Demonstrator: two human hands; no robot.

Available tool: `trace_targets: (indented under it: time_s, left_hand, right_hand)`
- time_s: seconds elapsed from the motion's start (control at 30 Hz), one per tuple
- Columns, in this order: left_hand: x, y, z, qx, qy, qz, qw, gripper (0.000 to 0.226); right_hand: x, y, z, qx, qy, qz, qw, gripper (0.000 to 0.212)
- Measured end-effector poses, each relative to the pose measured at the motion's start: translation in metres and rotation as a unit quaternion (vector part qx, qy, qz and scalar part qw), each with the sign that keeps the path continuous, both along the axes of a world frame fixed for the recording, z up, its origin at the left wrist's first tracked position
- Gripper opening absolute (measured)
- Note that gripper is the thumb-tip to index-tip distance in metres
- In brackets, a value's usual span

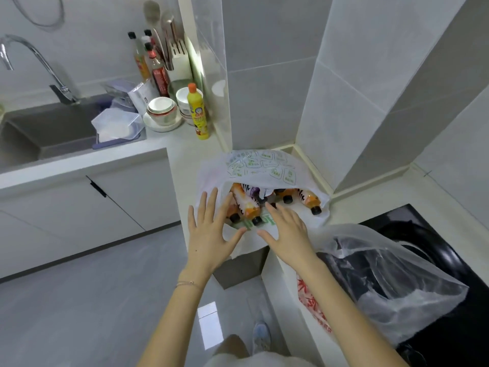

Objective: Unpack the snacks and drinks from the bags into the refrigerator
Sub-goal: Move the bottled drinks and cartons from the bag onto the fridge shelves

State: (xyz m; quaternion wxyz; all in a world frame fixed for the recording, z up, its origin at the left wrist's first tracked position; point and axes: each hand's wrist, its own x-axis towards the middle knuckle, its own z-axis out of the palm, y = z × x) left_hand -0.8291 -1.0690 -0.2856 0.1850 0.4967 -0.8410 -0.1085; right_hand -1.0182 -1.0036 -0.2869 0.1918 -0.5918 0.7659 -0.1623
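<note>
Bottles [251, 207], four visible, in white bag [259, 168]; left hand [209, 234], right hand [288, 234] splayed.

Four orange bottles [251, 207] are counted inside the printed bag [264, 168]; one clear bag [397, 274] is counted just right of it.

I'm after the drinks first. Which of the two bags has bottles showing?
The white green-printed bag in the corner of the counter: orange black-capped bottles lie in its open mouth. The translucent bag over the black hob shows none.
</note>
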Motion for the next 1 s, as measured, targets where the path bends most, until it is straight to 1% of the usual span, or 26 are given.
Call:
trace_targets:
  time_s: [0.17, 0.3, 0.4, 0.5, 0.57, 0.67, 0.7, 0.83, 0.9, 1.0]
  left_hand:
    - [-0.007, -0.027, -0.008, 0.006, -0.012, 0.014, 1.000, 0.086]
    - [-0.006, -0.049, -0.016, 0.015, -0.054, 0.001, 0.998, 0.094]
    - [0.000, -0.058, -0.026, 0.028, -0.089, -0.018, 0.995, 0.100]
    - [0.010, -0.063, -0.039, 0.034, -0.114, -0.036, 0.992, 0.103]
    - [0.015, -0.066, -0.043, 0.032, -0.125, -0.046, 0.991, 0.106]
    - [0.020, -0.069, -0.045, 0.032, -0.133, -0.061, 0.989, 0.115]
    - [0.022, -0.070, -0.044, 0.030, -0.133, -0.064, 0.989, 0.116]
    - [0.028, -0.075, -0.049, 0.014, -0.143, -0.074, 0.987, 0.116]
    - [0.031, -0.080, -0.053, 0.020, -0.156, -0.077, 0.985, 0.115]
    - [0.036, -0.085, -0.058, 0.046, -0.141, -0.073, 0.986, 0.104]
  right_hand:
    - [-0.005, -0.017, -0.017, 0.030, -0.024, 0.007, 0.999, 0.069]
    - [-0.002, -0.028, -0.030, 0.047, -0.035, 0.001, 0.998, 0.071]
    - [0.007, -0.035, -0.036, 0.032, -0.053, -0.004, 0.998, 0.069]
    - [0.021, -0.046, -0.043, 0.002, -0.085, -0.016, 0.996, 0.062]
    - [0.030, -0.056, -0.052, 0.002, -0.124, -0.027, 0.992, 0.057]
    - [0.045, -0.068, -0.069, 0.042, -0.218, -0.056, 0.974, 0.053]
    - [0.050, -0.072, -0.074, 0.059, -0.234, -0.060, 0.969, 0.053]
    - [0.065, -0.089, -0.092, 0.108, -0.267, -0.082, 0.954, 0.053]
    - [0.070, -0.096, -0.098, 0.118, -0.281, -0.091, 0.948, 0.049]
    - [0.076, -0.103, -0.101, 0.117, -0.277, -0.109, 0.948, 0.038]
